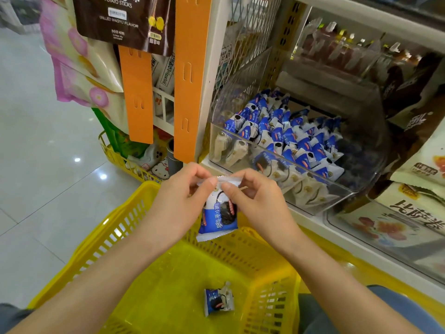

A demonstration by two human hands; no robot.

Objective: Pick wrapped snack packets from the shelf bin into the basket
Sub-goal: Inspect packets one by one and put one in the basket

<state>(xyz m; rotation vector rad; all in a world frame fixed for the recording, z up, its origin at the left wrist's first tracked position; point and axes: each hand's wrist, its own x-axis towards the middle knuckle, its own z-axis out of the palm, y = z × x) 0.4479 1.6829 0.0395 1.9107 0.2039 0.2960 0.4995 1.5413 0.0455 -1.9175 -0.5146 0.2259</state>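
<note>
The left hand [178, 201] and right hand [255, 198] are each pinching a corner of the crimped top seam of a blue-and-white wrapped snack packet [218, 218]. It is hanging long axis down, just over the far rim of the yellow plastic lattice basket [101, 239], where a like packet [218, 298] is lying. The clear plastic shelf bin [313, 196] is sitting up-right. A brown hanging bag [125, 18] is reading "POTATO STICKS", "GRILLED WAGYU FLAVOR".

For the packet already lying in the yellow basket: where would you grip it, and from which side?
Come down from above: the basket is open on top and its mesh walls block the sides. The loose packet lies flat on the floor, so pinch the crimped end that points toward the shelf, which seems to stick up.
</note>
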